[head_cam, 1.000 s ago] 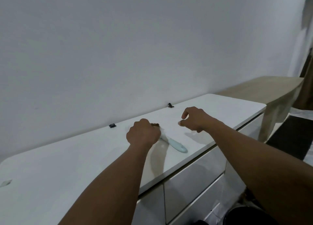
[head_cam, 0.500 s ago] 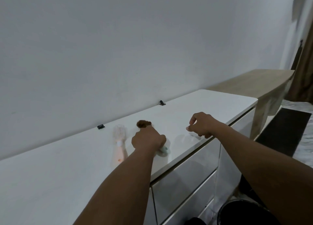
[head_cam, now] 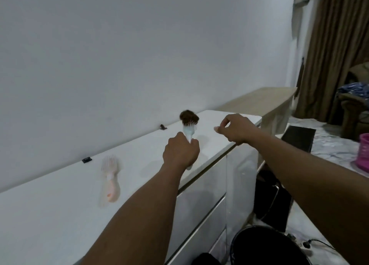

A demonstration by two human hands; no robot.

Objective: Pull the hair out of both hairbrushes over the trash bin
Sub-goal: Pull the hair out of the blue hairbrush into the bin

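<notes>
From the head camera we see our left hand [head_cam: 180,152] fisted around the handle of the pale blue hairbrush [head_cam: 188,130], held upright above the white desk [head_cam: 60,210]; a brown clump of hair [head_cam: 186,116] crowns its bristles at 12 o'clock. Our right hand [head_cam: 234,130] hovers at 3 o'clock of the brush, finger and thumb pinched, holding nothing we can make out. The pink hairbrush [head_cam: 110,178] lies flat at 9 o'clock (bristles pale, blurred). The black trash bin [head_cam: 267,246] sits at 5 o'clock on the floor.
</notes>
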